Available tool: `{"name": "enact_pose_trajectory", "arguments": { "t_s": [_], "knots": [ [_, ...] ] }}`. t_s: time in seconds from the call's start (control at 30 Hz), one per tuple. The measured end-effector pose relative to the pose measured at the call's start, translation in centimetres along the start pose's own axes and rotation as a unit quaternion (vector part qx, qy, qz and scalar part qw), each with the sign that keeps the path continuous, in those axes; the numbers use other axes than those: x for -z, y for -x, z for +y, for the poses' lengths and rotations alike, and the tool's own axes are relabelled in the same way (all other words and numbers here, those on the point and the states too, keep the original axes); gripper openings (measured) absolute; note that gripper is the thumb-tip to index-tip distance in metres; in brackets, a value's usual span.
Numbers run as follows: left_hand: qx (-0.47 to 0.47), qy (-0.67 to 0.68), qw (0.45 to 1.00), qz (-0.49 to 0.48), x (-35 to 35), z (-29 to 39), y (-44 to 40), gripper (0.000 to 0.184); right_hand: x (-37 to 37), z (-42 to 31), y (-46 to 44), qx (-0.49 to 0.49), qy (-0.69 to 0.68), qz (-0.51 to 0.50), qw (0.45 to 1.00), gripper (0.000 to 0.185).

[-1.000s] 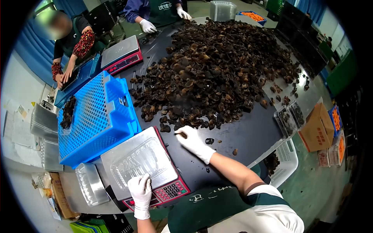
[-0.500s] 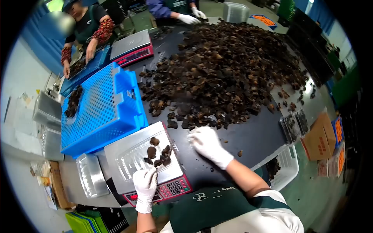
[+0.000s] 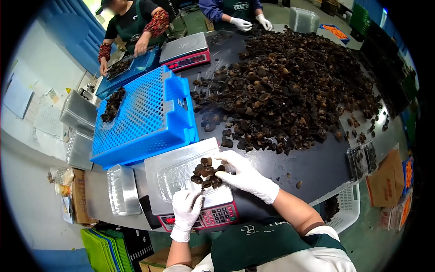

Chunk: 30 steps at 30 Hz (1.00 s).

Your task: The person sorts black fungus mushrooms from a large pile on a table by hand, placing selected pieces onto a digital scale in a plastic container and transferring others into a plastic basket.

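Observation:
A clear plastic tray lies on the silver pan of a red scale, with several dark brown wood ear mushrooms at its right side. My right hand, in a white glove, reaches over the tray's right edge, thumb and fingers around a wood ear mushroom among the others. At the near side of the tray, my gloved left hand has its fingers pinched together just below the mushrooms. What they pinch, if anything, is too small to make out.
A large heap of wood ear mushrooms covers the far table. An upturned blue crate stands left of the scale, beside another clear tray. Two co-workers are across the table, near a second scale. A white basket sits lower right.
My right hand has moved from the heap's near edge to the tray, and more mushrooms are there now. My left hand has shifted closer to the mushrooms. The whole view has swung left.

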<state>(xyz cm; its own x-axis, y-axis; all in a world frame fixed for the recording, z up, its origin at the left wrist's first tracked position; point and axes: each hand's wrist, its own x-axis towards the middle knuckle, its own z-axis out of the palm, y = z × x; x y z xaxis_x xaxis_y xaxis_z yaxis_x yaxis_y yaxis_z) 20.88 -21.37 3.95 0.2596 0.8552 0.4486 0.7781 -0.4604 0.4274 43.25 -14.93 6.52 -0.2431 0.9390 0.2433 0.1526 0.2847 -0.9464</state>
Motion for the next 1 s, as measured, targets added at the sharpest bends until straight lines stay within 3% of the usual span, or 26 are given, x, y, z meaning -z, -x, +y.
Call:
{"name": "enact_pose_trajectory", "arguments": {
  "t_s": [0.1, 0.13, 0.2, 0.33, 0.4, 0.53, 0.63, 0.73, 0.8, 0.9, 0.97, 1.0],
  "knots": [
    [0.022, -0.003, 1.000, 0.007, -0.3, 0.2, -1.2, 0.019, 0.1, 2.5, -0.6, 0.099, 0.183, -0.032, 0.978, 0.024],
    [0.022, -0.005, 1.000, 0.008, -0.5, 0.3, -1.6, 0.019, -0.1, 3.2, -0.6, 0.102, 0.182, -0.040, 0.977, 0.024],
    [0.047, -0.029, 0.997, -0.046, -0.7, 0.3, -2.3, 0.021, -0.6, 4.0, -0.5, 0.156, 0.322, -0.097, 0.929, 0.021],
    [0.061, -0.034, 0.994, -0.083, -1.1, 0.0, -3.2, 0.017, -2.0, 4.2, -0.8, 0.199, 0.441, -0.073, 0.872, 0.023],
    [0.061, -0.034, 0.993, -0.099, -0.8, -0.3, -3.2, 0.015, -1.9, 4.6, -1.0, 0.199, 0.435, -0.086, 0.874, 0.020],
    [0.101, 0.093, 0.991, 0.002, 0.6, -0.9, -1.9, 0.014, -0.9, 3.9, -1.5, 0.109, 0.244, -0.091, 0.959, 0.010],
    [0.255, 0.251, 0.933, 0.027, 2.2, 1.3, -1.2, 0.013, -0.4, 3.1, -1.3, 0.055, 0.160, -0.054, 0.984, 0.015],
    [0.240, 0.311, 0.920, 0.000, 1.3, 2.1, 0.6, 0.019, -0.9, 4.5, -1.1, -0.013, 0.114, -0.044, 0.992, 0.015],
    [0.190, 0.248, 0.949, -0.036, 1.0, 3.0, 0.9, 0.019, -0.9, 4.5, -1.2, -0.025, 0.131, -0.066, 0.989, 0.014],
    [0.139, 0.269, 0.952, -0.054, 0.1, 3.5, 1.2, 0.017, -1.1, 4.5, -1.0, -0.044, 0.067, -0.084, 0.993, 0.013],
    [0.151, 0.260, 0.953, -0.029, 0.3, 3.4, 1.3, 0.017, -0.7, 3.8, -0.5, -0.089, -0.024, -0.031, 0.995, 0.016],
    [0.164, 0.251, 0.954, -0.008, 0.5, 3.3, 1.3, 0.016, -0.2, 2.4, -0.4, -0.176, -0.148, -0.033, 0.973, 0.021]
  ]
}}
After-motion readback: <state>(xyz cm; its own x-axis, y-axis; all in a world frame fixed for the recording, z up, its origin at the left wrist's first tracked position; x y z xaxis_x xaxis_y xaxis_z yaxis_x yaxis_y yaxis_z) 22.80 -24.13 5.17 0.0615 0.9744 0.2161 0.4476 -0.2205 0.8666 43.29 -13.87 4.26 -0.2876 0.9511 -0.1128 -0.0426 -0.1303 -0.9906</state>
